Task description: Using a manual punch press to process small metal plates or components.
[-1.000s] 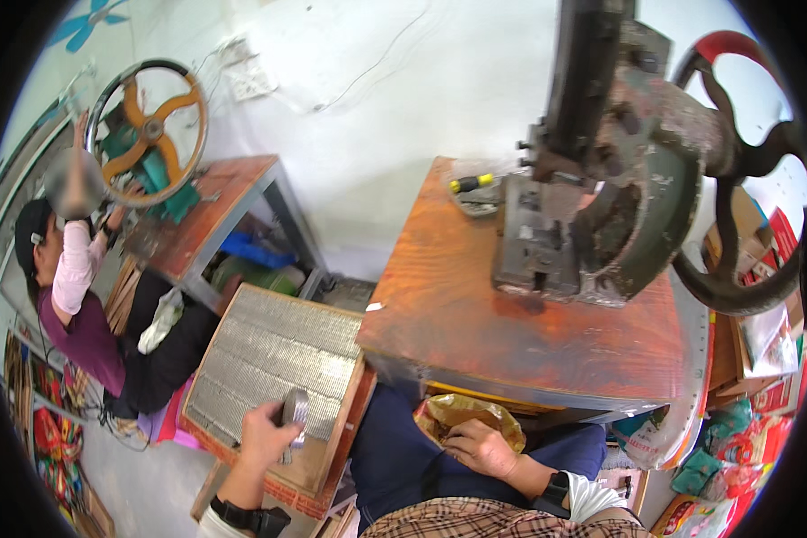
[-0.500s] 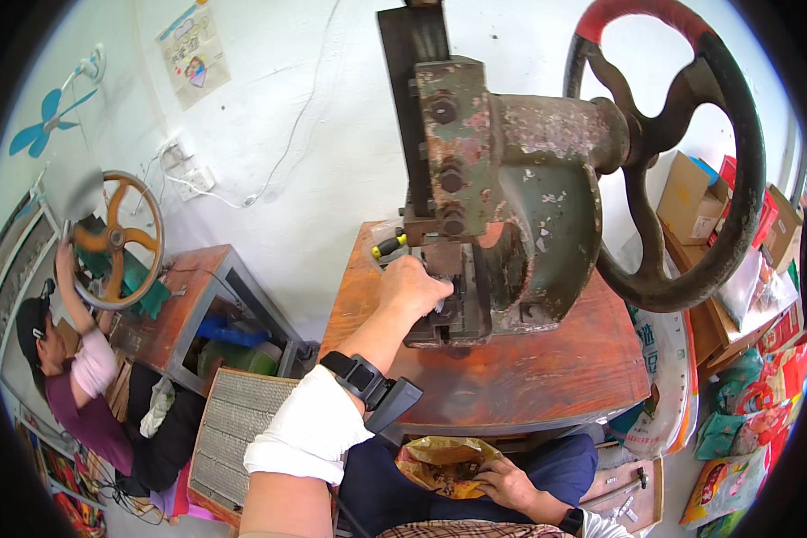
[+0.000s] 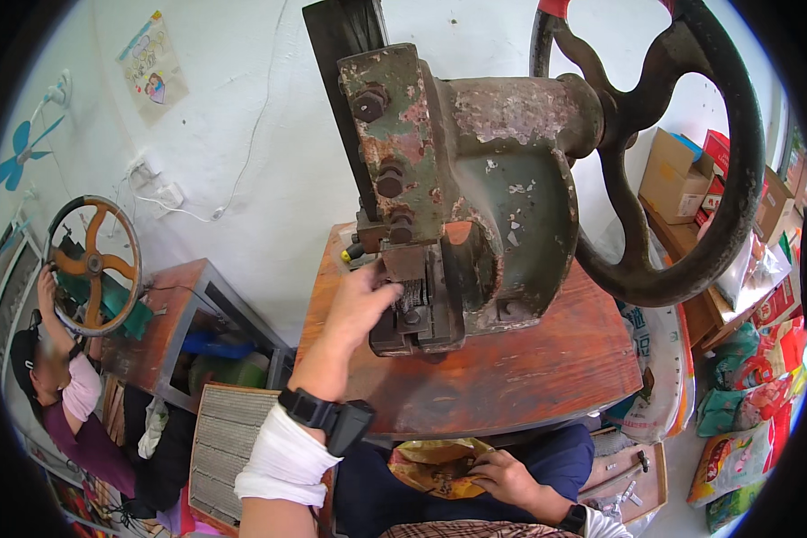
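Observation:
A hand press (image 3: 475, 170) with worn green paint stands on a red-brown wooden table (image 3: 529, 377). My left hand (image 3: 354, 309) is at its lower block (image 3: 435, 327), thumb beside a small dark ridged part (image 3: 412, 294) under the ram. The fingers are bent and partly hidden; whatever they pinch cannot be made out. A yellow-and-black handled tool (image 3: 353, 252) lies just behind that hand. On my lap rests an open yellow plastic bag (image 3: 412, 462) with small bits inside. My right hand (image 3: 508, 478) is closed on the bag's right edge.
The press's large dark handwheel (image 3: 744, 170) stands out to the right. At left, a person (image 3: 72, 394) works at another handwheel (image 3: 92, 260). A tray of grey rows (image 3: 233, 439) sits by my left arm. Boxes (image 3: 677, 175) and bags (image 3: 735, 448) crowd the right; a hammer (image 3: 641, 461) lies lower right.
The view has shifted, so the press appears further left and larger. My left hand has drawn back slightly from the block, baring the ridged part. My right hand stays at the bag.

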